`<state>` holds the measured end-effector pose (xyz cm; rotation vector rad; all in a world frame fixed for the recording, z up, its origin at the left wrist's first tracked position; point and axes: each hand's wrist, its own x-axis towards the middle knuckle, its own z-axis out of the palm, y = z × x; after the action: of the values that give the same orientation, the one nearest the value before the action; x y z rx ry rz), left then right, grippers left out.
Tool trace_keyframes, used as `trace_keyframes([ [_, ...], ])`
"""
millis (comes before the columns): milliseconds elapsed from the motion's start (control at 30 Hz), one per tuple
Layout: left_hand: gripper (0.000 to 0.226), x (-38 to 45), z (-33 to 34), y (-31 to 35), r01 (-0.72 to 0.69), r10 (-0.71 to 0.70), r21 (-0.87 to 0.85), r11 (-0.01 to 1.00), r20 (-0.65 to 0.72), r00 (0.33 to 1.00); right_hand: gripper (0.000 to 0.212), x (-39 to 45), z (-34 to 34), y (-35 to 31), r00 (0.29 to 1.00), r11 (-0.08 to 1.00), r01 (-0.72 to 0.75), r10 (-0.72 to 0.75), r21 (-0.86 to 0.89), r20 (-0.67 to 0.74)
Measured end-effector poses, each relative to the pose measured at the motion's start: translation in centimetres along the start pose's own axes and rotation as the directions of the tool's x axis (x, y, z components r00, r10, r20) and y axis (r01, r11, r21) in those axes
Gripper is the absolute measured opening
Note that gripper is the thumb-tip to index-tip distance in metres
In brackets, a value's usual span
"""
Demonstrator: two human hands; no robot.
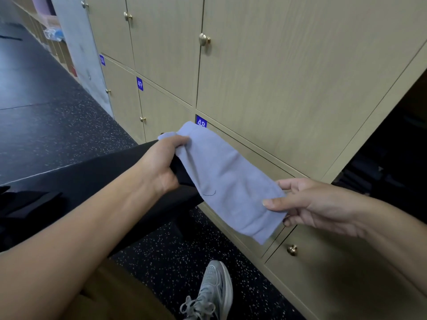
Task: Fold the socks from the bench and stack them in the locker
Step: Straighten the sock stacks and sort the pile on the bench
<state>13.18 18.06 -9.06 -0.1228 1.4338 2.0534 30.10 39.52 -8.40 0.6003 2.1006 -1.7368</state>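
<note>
While both hands stretch the sock (pixel 227 181), closed lockers (pixel 265 77) face it.

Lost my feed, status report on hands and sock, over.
Left hand grips, right hand pinches flat lavender-blue fabric sock, stretched, unfolded. Beige wooden locker doors ahead shut.

Sock (pixel 228 181) stretched in the air between left hand (pixel 159 162) at its far-left end and right hand (pixel 307 204) at its near-right end. Desk (pixel 69 172) left, under left arm. Lockers (pixel 265 77) behind sock, far and right. Shoe (pixel 213 289) on floor (pixel 166 262), near, below sock.
</note>
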Motion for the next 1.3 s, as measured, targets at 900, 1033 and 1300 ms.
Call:
trace_keyframes([
  [900, 0.050, -3.6, 4.8, -7.1, -0.223, 0.072, 0.199, 0.954, 0.571, 0.818, 0.016, -0.7, 3.2, -2.2, 0.831, 0.933, 0.315, -0.183, 0.172, -0.526],
  [1033, 0.080, -3.9, 5.0, -7.0, -0.086, -0.041, 0.162, 0.983, 0.652, 0.757, 0.034, -0.2, 4.1, -2.7, 0.837, 0.928, 0.308, -0.161, 0.208, -0.523],
  [1300, 0.065, -4.2, 4.9, -7.5, -0.135, -0.005, 0.148, 0.980, 0.694, 0.720, 0.022, -0.5, 4.7, -2.7, 0.799, 0.917, 0.343, -0.169, 0.206, -0.577],
])
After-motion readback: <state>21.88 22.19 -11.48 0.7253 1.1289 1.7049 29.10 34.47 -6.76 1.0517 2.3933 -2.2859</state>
